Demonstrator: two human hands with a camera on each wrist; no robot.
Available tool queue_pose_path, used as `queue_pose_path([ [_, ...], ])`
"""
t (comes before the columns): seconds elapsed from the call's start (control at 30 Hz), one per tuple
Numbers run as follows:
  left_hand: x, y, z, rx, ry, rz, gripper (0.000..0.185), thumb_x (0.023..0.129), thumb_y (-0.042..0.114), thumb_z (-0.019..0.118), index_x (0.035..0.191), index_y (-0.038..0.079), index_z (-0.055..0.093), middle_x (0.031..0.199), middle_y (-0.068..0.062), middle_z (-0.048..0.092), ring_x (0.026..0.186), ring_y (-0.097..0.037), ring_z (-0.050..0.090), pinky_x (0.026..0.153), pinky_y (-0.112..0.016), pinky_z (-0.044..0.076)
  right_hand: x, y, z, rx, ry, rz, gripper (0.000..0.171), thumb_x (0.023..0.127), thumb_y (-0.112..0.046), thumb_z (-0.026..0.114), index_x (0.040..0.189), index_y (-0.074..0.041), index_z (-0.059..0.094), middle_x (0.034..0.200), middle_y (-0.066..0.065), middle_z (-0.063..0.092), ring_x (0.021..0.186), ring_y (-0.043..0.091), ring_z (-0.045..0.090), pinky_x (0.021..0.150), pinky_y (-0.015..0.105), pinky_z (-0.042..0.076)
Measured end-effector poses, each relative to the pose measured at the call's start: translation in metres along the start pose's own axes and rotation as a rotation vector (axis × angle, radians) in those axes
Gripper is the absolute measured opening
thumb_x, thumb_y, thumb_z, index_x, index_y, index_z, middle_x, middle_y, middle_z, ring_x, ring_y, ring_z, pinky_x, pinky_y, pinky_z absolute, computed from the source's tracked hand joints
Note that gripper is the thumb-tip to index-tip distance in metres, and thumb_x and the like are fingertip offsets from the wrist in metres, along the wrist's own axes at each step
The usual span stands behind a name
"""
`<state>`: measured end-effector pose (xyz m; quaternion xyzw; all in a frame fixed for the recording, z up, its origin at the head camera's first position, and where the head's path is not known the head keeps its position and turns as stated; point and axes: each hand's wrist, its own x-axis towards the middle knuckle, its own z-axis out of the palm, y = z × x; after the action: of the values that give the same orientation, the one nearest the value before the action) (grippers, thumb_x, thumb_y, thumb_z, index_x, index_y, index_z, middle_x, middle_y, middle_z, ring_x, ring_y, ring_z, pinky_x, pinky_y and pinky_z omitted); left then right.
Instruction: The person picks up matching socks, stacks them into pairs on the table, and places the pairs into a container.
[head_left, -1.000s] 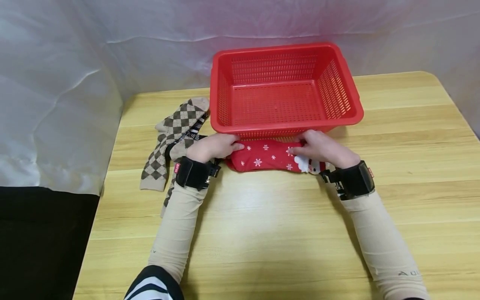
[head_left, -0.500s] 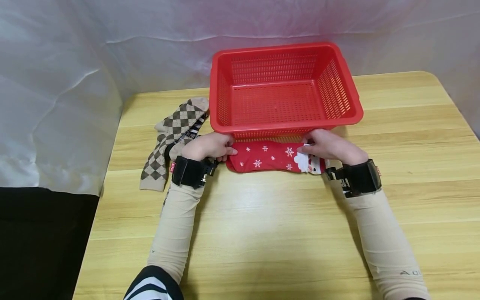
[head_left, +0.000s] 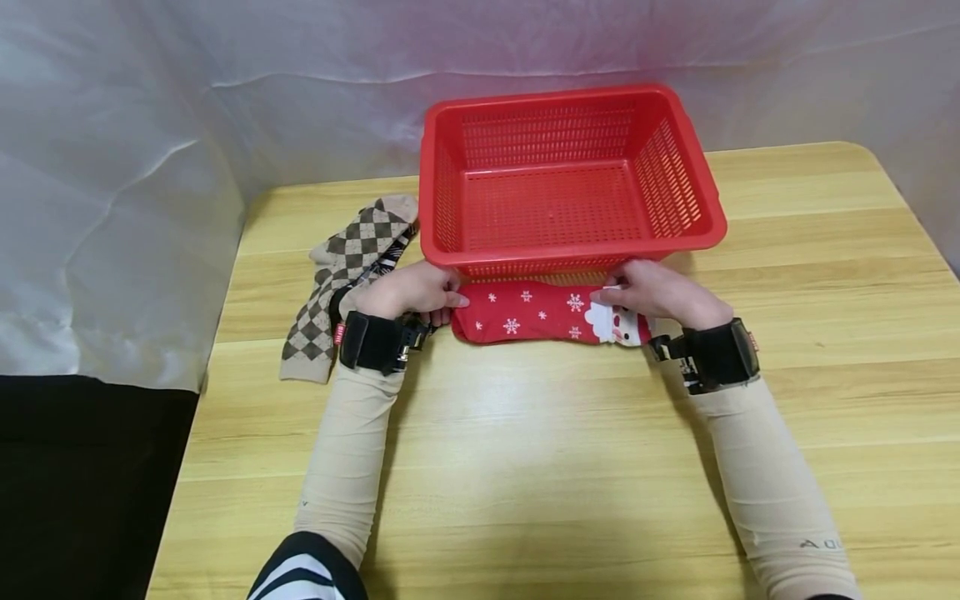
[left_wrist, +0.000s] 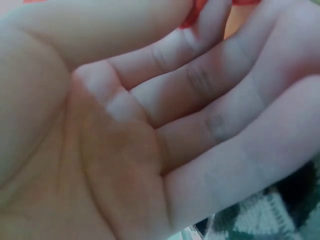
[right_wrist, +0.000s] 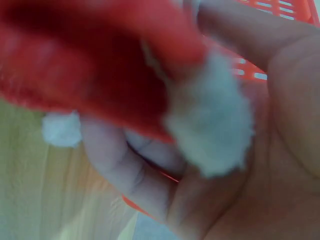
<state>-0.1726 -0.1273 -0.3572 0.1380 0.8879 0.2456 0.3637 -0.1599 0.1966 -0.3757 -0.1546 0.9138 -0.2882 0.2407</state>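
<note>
A red sock point(head_left: 532, 315) with white snowflakes lies lengthwise in front of the basket, a white-bearded figure at its right end. At its left end, my left hand point(head_left: 414, 290) pinches the fabric between thumb and fingers. The left wrist view shows that palm point(left_wrist: 125, 145), with a bit of red by the thumb tip. My right hand point(head_left: 660, 292) grips the sock's upper edge near the figure. Blurred red fabric point(right_wrist: 75, 65) and a white fluffy tuft point(right_wrist: 212, 117) appear against the right hand in the right wrist view; the fingertips are partly hidden.
Directly behind the sock stands a red plastic basket point(head_left: 551, 260) with slotted walls and nothing visible inside. Brown-and-beige checked socks point(head_left: 360, 242) are heaped left of it, partly behind the left hand, with a black-and-white patterned piece among them. The wooden table point(head_left: 540, 467) extends toward me.
The left hand has slid left along the sock to its end. The right hand has moved right, uncovering more of the figure. The sock itself has shifted only slightly left.
</note>
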Motion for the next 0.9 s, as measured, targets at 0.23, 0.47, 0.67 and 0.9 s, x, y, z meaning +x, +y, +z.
queue_pose_path([
  [0.23,0.003,0.0,0.0,0.028,-0.004,-0.033,0.017,0.099,0.016,0.058,0.088,0.003,0.056,0.071,-0.008,0.065,0.056,-0.014,0.06,0.055,-0.026,0.052,-0.001,0.009,-0.007,0.014,0.055,-0.048,0.054,0.089,-0.017,0.072,0.135,-0.003,0.047,0.119,0.019,0.058,0.096,0.027,0.056,0.075,0.033,0.048],
  [0.47,0.003,-0.001,0.001,0.037,0.01,-0.052,0.017,0.098,0.016,0.058,0.086,0.004,0.054,0.069,-0.006,0.062,0.056,-0.015,0.059,0.054,-0.026,0.052,-0.004,0.018,-0.015,-0.046,0.081,-0.064,0.031,0.091,-0.012,0.069,0.115,0.002,0.057,0.101,0.019,0.063,0.081,0.024,0.058,0.068,0.03,0.046],
  [0.67,0.004,-0.002,0.001,0.057,0.028,-0.037,0.017,0.098,0.016,0.06,0.086,0.005,0.054,0.068,-0.006,0.061,0.057,-0.015,0.058,0.055,-0.027,0.05,-0.004,0.019,-0.013,-0.047,0.093,-0.044,0.031,0.089,-0.013,0.071,0.113,0.001,0.056,0.105,0.02,0.061,0.084,0.025,0.058,0.069,0.03,0.047],
  [0.9,0.001,0.001,0.001,0.133,0.03,0.0,0.023,0.094,0.023,0.065,0.077,0.009,0.058,0.058,0.0,0.054,0.055,-0.014,0.053,0.058,-0.026,0.043,-0.002,0.021,-0.011,-0.06,0.08,0.009,0.028,0.09,-0.018,0.071,0.107,0.001,0.059,0.105,0.02,0.061,0.088,0.028,0.057,0.068,0.03,0.046],
])
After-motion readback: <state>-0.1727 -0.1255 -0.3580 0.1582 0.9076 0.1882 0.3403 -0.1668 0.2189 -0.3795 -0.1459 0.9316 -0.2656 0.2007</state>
